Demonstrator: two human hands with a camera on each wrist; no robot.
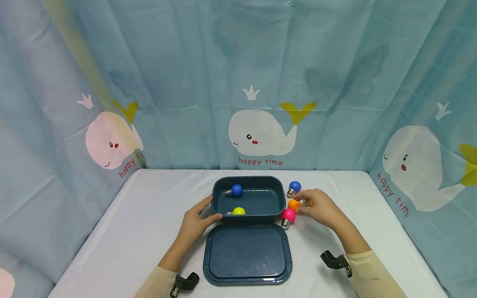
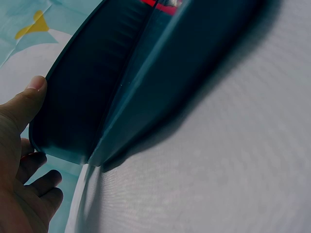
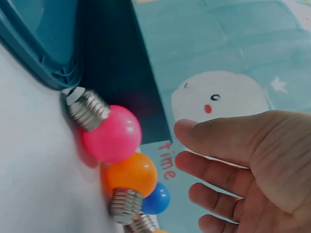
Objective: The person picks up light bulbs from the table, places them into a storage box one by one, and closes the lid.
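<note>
My left hand [image 1: 194, 223] rests against the left end of a dark blue-green box [image 1: 258, 217], thumb near its front corner. In the left wrist view, the thumb touches the box edge and the other fingers bend loosely beside it. Inside the box lie a blue light bulb [image 1: 236, 190] and a yellow light bulb [image 1: 238, 210]. My right hand [image 1: 320, 207] hovers over the bulbs right of the box, fingers apart and nothing between them in the right wrist view. Nearest are an orange bulb [image 3: 132, 174], a pink bulb [image 3: 114, 133] and a blue bulb [image 3: 156, 199]; another orange bulb is partly hidden.
A matching flat lid [image 1: 248, 256] lies on the white-covered table [image 1: 138, 244], just in front of the box. Behind stands a light-blue curtain [image 1: 188, 124] printed with whales. Black wrist mounts [image 1: 185, 283] sit on both sleeves.
</note>
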